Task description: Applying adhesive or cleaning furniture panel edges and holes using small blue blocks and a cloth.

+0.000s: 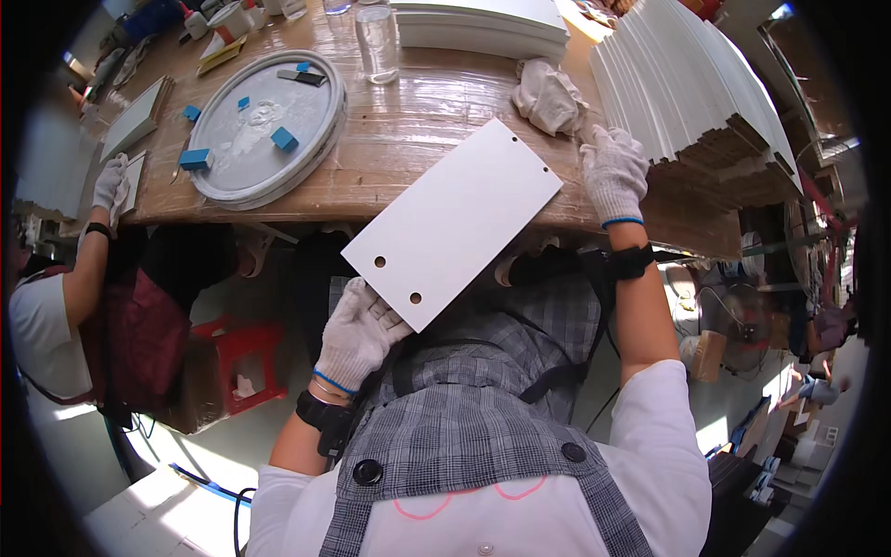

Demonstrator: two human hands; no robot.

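A white rectangular board point(455, 223) lies slanted across the table's front edge, its near end sticking out over my lap. Two larger holes show at that near end, and two small ones at the far end. My left hand point(357, 336), in a white knit glove, grips the board's near left corner, fingers underneath. To the right of the board, my gloved right hand point(614, 174) is apart from it. No object shows in that hand, and its fingers look loosely spread. It is beside a crumpled off-white rag point(548, 96) and a tall stack of white boards point(687, 84).
On the wrapped table point(436, 121), a round grey lid point(264, 176) carries blue blocks, white paste and a scraper. A clear cup point(377, 45) and more white boards point(483, 26) stand beyond. A co-worker's gloved hand point(109, 183) works at left, near a red stool point(251, 362).
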